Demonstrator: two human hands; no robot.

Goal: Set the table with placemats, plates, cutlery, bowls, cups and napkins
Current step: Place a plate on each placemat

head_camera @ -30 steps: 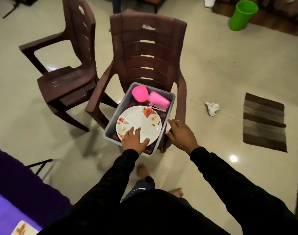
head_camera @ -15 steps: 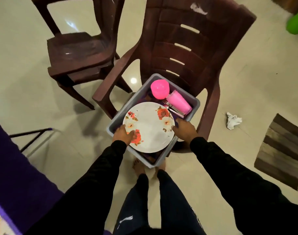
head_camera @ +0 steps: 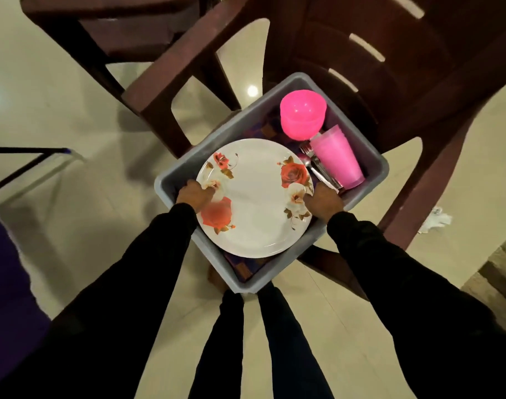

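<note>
Your left hand (head_camera: pixel 194 194) grasps the left edge of the white plate (head_camera: pixel 256 198), with the fingers curled over its rim where the small flower print is. Your right hand (head_camera: pixel 323 199) grasps the opposite edge of the same plate, fingers bent down around the rim. Both sleeves are black.

The plate has orange roses printed on it and lies in the near part of a grey plastic tub (head_camera: pixel 277 110). It sits on a dark patterned cloth (head_camera: pixel 243 269) that shows under its near edge; whether this is a placemat or a napkin, you cannot tell from here.

In the far part of the tub stands a bright pink bowl (head_camera: pixel 302 118), turned upside down. Just beside it, toward the right wall, lies a stack of pale pink cups (head_camera: pixel 336 158) on its side. Between the cups and the plate lies the metal cutlery (head_camera: pixel 318 168) — a fork and a spoon can be made out, the rest is hidden.

The tub rests on the seat of a brown plastic chair (head_camera: pixel 390 53). A second brown chair (head_camera: pixel 125 27) stands to the left of it. On the pale tiled floor at the right lies a crumpled white tissue (head_camera: pixel 436 220) — well apart from the tub.
</note>
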